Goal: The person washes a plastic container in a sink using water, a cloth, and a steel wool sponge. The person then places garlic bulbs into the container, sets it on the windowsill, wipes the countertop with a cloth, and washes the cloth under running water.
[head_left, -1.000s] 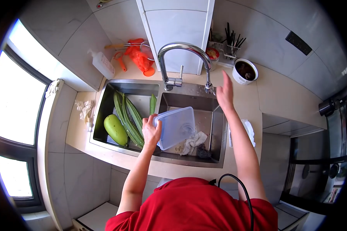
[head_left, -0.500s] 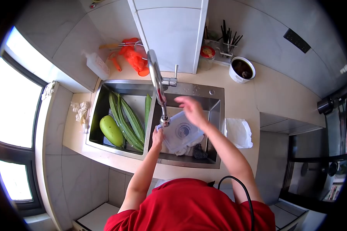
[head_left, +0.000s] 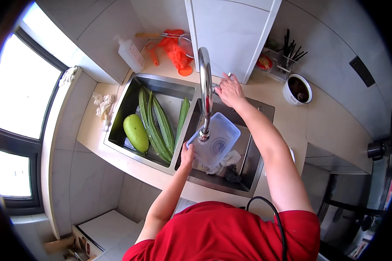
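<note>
My left hand (head_left: 187, 155) is closed on the near-left rim of a translucent plastic container (head_left: 220, 141), held tilted in the right basin beneath the spout. The chrome faucet (head_left: 205, 78) arches above it, its nozzle over the container's left side. My right hand (head_left: 231, 92) is at the faucet handle (head_left: 229, 75) behind the spout, fingers around the lever; part of the lever is hidden by the hand. A white cloth (head_left: 229, 159) and a dark scrubber (head_left: 233, 174) lie in the basin under the container. I cannot make out whether water is running.
The left basin holds a green gourd (head_left: 136, 132) and several long ridged gourds (head_left: 162, 122). Garlic (head_left: 103, 104) lies on the left counter. Behind the sink stand a white bottle (head_left: 131, 54) and an orange bag (head_left: 175, 50). A white pot (head_left: 297, 89) with dark contents is at the right.
My right hand has moved from above the container up and back to the faucet handle. My left hand still holds the container, now turned somewhat under the spout. The camera view has shifted.
</note>
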Available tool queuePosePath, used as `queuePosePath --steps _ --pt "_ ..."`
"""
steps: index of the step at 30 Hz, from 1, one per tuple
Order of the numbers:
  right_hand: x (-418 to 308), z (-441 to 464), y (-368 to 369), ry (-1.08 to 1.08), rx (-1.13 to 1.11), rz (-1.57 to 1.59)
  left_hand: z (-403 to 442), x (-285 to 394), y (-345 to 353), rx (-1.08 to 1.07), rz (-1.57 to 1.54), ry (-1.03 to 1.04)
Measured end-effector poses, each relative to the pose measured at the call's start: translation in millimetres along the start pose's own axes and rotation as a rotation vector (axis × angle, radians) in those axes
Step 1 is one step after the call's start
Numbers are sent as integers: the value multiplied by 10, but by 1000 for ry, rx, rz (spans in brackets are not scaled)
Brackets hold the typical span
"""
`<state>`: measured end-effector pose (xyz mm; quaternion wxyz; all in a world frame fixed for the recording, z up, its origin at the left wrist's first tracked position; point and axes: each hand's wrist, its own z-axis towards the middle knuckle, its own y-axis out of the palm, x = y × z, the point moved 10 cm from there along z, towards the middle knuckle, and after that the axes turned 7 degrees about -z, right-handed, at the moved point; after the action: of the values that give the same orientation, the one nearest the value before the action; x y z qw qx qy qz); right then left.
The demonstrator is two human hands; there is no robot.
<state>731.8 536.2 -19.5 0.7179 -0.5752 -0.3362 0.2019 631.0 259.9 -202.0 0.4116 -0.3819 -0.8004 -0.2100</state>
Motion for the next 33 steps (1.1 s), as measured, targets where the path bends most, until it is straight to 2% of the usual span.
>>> queuePosePath --steps 3,5,6,8,10,12,14,15,16,18,19,21,22,24,26,29,33 --pt "73 -150 -6 80 74 133 13 -56 -9 -10 -19 -13" --pt "71 -369 -181 40 349 217 13 -55 -12 -12 -22 -9" --pt "79 -497 -136 43 345 215 -2 -69 -25 -20 -19 -25" --pt "353 -885 152 303 267 600 -66 -84 -75 -32 -10 -48" --pt "510 -1495 738 644 163 706 -179 -27 -84 -71 79 -111" --pt "285 -1996 788 630 292 509 -317 55 -95 -73 114 -120" --pt "34 -2493 1536 962 50 877 -371 80 -182 -81 222 -43" --pt "-219 -2680 1736 1034 -145 1103 -347 34 -239 -89 226 -4" --pt "-507 -2818 1862 1089 -347 1328 -404 100 -247 -93 231 2" --pt "-1132 -2932 1756 1221 -576 1906 -653 270 -268 -108 251 -66" --pt "-1214 -2899 1809 1222 -575 1909 -718 339 -286 -108 254 -65" --pt "-1476 -2691 1810 1100 -526 2296 -801 360 -298 -149 199 -125" --pt "-1420 -2638 1749 1104 -524 2299 -730 300 -333 -151 203 -126" --pt "-1182 -2456 1699 1075 -616 2084 -602 -92 -280 -261 -49 -341" --pt "-879 -2331 1717 1005 -494 1930 -631 -220 -168 -276 -88 -369" --pt "-843 -2623 1549 1078 -517 1956 -746 -235 71 -413 -149 -376" --pt "-1020 -2746 1313 1051 -538 1965 -1163 57 -87 -410 -86 -407"
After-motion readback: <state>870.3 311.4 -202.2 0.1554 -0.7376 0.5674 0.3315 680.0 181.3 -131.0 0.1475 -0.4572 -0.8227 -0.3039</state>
